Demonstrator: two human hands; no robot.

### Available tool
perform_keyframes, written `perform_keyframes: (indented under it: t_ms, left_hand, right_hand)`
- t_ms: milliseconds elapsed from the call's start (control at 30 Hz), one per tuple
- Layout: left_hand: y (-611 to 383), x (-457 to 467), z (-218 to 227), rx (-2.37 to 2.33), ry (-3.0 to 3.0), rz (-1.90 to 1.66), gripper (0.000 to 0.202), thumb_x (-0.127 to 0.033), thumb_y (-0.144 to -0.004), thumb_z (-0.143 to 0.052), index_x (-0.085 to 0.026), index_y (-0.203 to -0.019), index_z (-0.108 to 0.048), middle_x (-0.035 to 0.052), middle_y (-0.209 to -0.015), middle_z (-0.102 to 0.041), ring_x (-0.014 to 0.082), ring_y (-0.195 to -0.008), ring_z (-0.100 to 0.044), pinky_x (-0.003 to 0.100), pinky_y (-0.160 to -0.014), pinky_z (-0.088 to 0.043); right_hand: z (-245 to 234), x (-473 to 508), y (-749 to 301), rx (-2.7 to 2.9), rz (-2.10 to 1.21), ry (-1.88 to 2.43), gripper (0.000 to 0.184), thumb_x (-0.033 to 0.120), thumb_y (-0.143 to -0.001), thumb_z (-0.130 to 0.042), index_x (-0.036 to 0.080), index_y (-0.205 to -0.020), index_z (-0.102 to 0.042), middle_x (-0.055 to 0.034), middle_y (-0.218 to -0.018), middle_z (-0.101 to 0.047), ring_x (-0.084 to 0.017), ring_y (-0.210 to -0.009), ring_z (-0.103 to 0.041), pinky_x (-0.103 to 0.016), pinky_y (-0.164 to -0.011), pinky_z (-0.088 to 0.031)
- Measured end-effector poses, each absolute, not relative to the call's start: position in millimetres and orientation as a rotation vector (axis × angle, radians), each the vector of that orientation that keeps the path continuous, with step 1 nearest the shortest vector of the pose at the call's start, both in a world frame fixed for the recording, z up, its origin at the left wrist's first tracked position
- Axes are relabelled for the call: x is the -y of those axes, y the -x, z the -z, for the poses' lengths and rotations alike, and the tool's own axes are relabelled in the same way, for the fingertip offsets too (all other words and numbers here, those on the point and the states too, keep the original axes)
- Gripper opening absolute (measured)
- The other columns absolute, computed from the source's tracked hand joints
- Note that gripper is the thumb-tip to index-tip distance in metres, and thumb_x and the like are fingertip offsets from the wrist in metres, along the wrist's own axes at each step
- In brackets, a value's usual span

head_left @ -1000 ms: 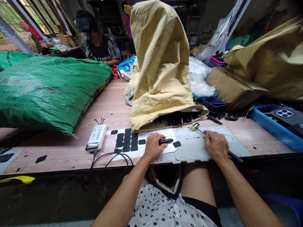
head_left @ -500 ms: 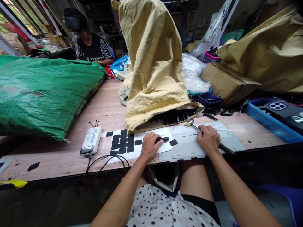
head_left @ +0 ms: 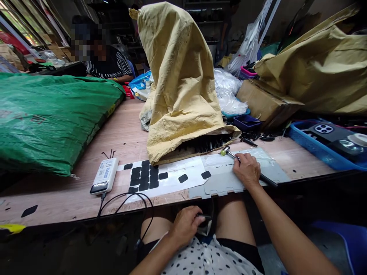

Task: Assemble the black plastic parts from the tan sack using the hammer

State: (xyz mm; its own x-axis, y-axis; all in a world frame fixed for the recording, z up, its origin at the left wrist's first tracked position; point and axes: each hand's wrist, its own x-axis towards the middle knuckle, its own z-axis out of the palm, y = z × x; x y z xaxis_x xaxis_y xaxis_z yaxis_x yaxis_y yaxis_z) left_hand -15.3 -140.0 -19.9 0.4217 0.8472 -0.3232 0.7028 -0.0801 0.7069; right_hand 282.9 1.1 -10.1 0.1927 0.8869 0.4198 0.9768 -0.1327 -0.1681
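My right hand [head_left: 248, 170] is wrapped around a small hammer [head_left: 232, 154] with a metal shaft and a yellow-green tip. The hammer's black handle sticks out behind the hand, over the grey board [head_left: 220, 181]. Below the table's front edge, over my lap, my left hand [head_left: 186, 226] is closed with thumb and fingers together. A slim black piece [head_left: 204, 216] shows at its fingertips, mostly hidden. Under that hand, between the knees, lies the mouth of a bag [head_left: 205, 229]. Black rounded square pads [head_left: 145, 177] lie in rows on a white sheet [head_left: 172, 185], with several apart from them.
A tan sack [head_left: 183, 84] stands behind the sheet, black pieces showing in its mouth. A green sack [head_left: 51, 118] fills the left. A white power bank [head_left: 104, 176] has a cable over the edge. Right are a cardboard box [head_left: 263, 101] and blue basket [head_left: 323, 154]. A person [head_left: 110, 63] sits beyond.
My left hand has moved from the white sheet down below the table edge, taking the black piece with it. My right hand keeps hold of the hammer. The view has shifted slightly.
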Motion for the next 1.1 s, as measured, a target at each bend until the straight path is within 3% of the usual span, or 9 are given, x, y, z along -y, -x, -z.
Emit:
perform_keyframes:
  t_ms: [100, 167, 300, 433, 600, 700, 800, 900, 1100]
  left_hand:
    - [21, 143, 55, -1.599, -1.715, 0.028, 0.024, -0.035, -0.095, -0.053, -0.022, -0.100, -0.073, 0.0098, -0.100, -0.075, 0.0279, -0.100, -0.070, 0.035, -0.085, -0.050]
    - [24, 142, 54, -1.606, -1.732, 0.106, 0.021, -0.032, -0.092, -0.057, -0.022, -0.101, -0.073, 0.0107, -0.099, -0.076, 0.0301, -0.100, -0.070, 0.037, -0.085, -0.050]
    - [15, 129, 4, -1.273, -1.811, 0.020, 0.026, -0.033, -0.082, -0.069, -0.028, -0.107, -0.075, 0.0024, -0.088, -0.076, 0.0235, -0.084, -0.070, 0.030, -0.072, -0.049]
    - [-20, 77, -47, -1.192, -1.853, -0.312, 0.026, -0.042, -0.088, -0.064, -0.025, -0.105, -0.075, -0.0002, -0.077, -0.072, 0.0176, -0.071, -0.065, 0.026, -0.063, -0.045]
    - [-73, -18, -59, -1.648, -1.916, -0.697, 0.032, -0.046, -0.087, -0.068, -0.020, -0.105, -0.067, 0.0060, -0.093, -0.071, 0.0232, -0.089, -0.067, 0.032, -0.077, -0.049]
    - [-96, -55, -56, -1.841, -1.918, -0.677, 0.039, -0.049, -0.086, -0.069, -0.018, -0.109, -0.062, 0.0138, -0.109, -0.070, 0.0291, -0.100, -0.067, 0.036, -0.083, -0.050]
    - [-107, -69, -53, -1.924, -1.918, -0.528, 0.032, -0.040, -0.088, -0.067, -0.018, -0.111, -0.061, 0.0162, -0.107, -0.071, 0.0308, -0.100, -0.069, 0.038, -0.084, -0.050]
    - [-103, -68, -53, -1.925, -1.945, -0.483, 0.020, -0.029, -0.088, -0.065, -0.020, -0.106, -0.064, 0.0135, -0.103, -0.072, 0.0290, -0.096, -0.069, 0.036, -0.081, -0.049]
    - [-36, -31, -47, -1.687, -2.054, -0.659, 0.013, -0.027, -0.083, -0.066, -0.025, -0.097, -0.069, 0.0011, -0.088, -0.069, 0.0196, -0.083, -0.064, 0.028, -0.072, -0.045]
  right_hand:
    - [10, -1, -283, 1.748, 0.309, 2.071, 0.023, 0.026, -0.092, -0.054, 0.020, -0.107, -0.069, -0.0094, -0.100, -0.061, -0.023, -0.091, -0.045, -0.035, -0.073, -0.026]
    - [10, 0, -283, 1.745, 0.316, 2.062, 0.023, 0.027, -0.092, -0.054, 0.020, -0.107, -0.069, -0.0091, -0.099, -0.061, -0.023, -0.091, -0.046, -0.035, -0.073, -0.026]
    - [10, 0, -282, 1.745, 0.334, 2.060, 0.023, 0.027, -0.093, -0.053, 0.020, -0.107, -0.069, -0.0086, -0.100, -0.062, -0.023, -0.091, -0.047, -0.035, -0.073, -0.026]
    - [9, 0, -280, 1.753, 0.340, 2.074, 0.023, 0.026, -0.093, -0.052, 0.020, -0.108, -0.069, -0.0089, -0.100, -0.062, -0.023, -0.091, -0.047, -0.035, -0.072, -0.025]
    - [6, 1, -279, 1.755, 0.324, 2.075, 0.023, 0.026, -0.092, -0.053, 0.020, -0.108, -0.068, -0.0091, -0.099, -0.061, -0.024, -0.092, -0.048, -0.035, -0.072, -0.025]
    - [6, 0, -280, 1.759, 0.305, 2.076, 0.022, 0.026, -0.091, -0.055, 0.020, -0.108, -0.068, -0.0092, -0.099, -0.061, -0.024, -0.092, -0.047, -0.035, -0.072, -0.026]
    - [5, 0, -280, 1.754, 0.286, 2.081, 0.022, 0.024, -0.089, -0.057, 0.020, -0.107, -0.068, -0.0094, -0.099, -0.060, -0.024, -0.093, -0.047, -0.035, -0.073, -0.027]
    - [4, 0, -280, 1.748, 0.276, 2.087, 0.021, 0.025, -0.090, -0.056, 0.020, -0.107, -0.068, -0.0091, -0.099, -0.060, -0.024, -0.093, -0.047, -0.035, -0.073, -0.027]
    - [4, 1, -279, 1.748, 0.277, 2.091, 0.022, 0.028, -0.094, -0.053, 0.020, -0.107, -0.068, -0.0091, -0.100, -0.062, -0.024, -0.093, -0.048, -0.035, -0.074, -0.027]
